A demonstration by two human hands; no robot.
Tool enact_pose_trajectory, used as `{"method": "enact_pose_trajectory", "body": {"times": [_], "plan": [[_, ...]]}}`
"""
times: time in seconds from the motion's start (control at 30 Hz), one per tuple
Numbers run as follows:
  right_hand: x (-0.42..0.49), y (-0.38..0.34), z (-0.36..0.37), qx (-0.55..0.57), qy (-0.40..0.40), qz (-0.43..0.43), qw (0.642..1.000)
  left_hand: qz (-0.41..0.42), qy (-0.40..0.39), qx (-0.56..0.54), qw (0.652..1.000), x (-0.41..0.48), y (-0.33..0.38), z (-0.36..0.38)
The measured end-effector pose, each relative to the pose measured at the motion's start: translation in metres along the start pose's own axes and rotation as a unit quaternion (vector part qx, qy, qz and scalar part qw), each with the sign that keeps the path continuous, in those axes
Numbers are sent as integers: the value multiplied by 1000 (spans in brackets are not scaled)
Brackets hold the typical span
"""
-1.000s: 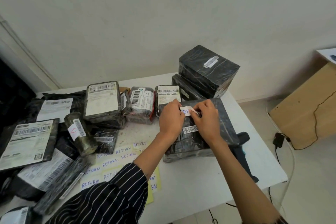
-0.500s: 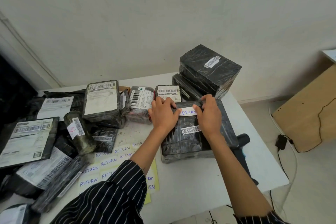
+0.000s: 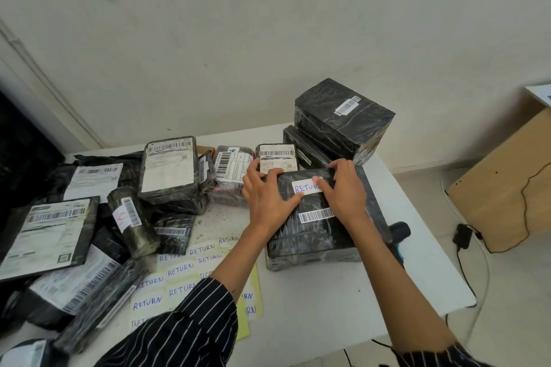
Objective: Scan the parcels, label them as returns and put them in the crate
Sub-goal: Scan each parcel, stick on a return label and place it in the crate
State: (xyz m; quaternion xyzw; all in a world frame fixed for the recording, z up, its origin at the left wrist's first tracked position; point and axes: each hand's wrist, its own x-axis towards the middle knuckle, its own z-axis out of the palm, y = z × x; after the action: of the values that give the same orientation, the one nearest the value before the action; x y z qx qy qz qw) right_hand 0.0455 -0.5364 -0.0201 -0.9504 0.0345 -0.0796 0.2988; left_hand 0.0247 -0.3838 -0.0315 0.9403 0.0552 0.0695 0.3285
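label (image 3: 304, 188): pinched up → flat on parcel (image 3: 313, 235) | left hand (image 3: 265, 199): slid left, thumb at label's end | right hand (image 3: 343, 191): pinch → pressing label's right end

Looks like a small parcel room or back office. Told by the white table (image 3: 328, 292) piled with black wrapped parcels (image 3: 170, 170) at middle left, handwritten RETURN stickers (image 3: 179, 271) lower down, bare wall (image 3: 268, 24) up top.

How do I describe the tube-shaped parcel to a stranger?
On the white table, look at the parcel pile left of the left hand. The tube-shaped parcel lies on it; only its label bears a red scribble.
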Motion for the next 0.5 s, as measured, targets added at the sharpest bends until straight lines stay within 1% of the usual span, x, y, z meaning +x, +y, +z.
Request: {"method": "enact_pose_trajectory", "body": {"times": [0.13,0.23,0.33,0.37,0.43,0.47,0.5], "plan": [[3,-5,4,1,43,39,998,-18,17,15,1000,-2,5,3],[-2,-1,-2,22,53,29,998,-60,-24,-18,998,1,5,0],[-12,12,-12,-74,79,10,994,-92,-48,-95,990,-5,7,-5],[-16,17,-18,-99,84,21,991,-110,-44,-128,985,-9,7,-6],[-25,31,-28,-106,71,63,990,-148,-30,-197,969,-20,5,-8],[-30,40,-32,-79,50,96,991,-159,-28,-224,961,-26,3,-9],[-36,47,-36,-23,21,134,990,-164,-34,-241,956,-34,-1,-8]]}}
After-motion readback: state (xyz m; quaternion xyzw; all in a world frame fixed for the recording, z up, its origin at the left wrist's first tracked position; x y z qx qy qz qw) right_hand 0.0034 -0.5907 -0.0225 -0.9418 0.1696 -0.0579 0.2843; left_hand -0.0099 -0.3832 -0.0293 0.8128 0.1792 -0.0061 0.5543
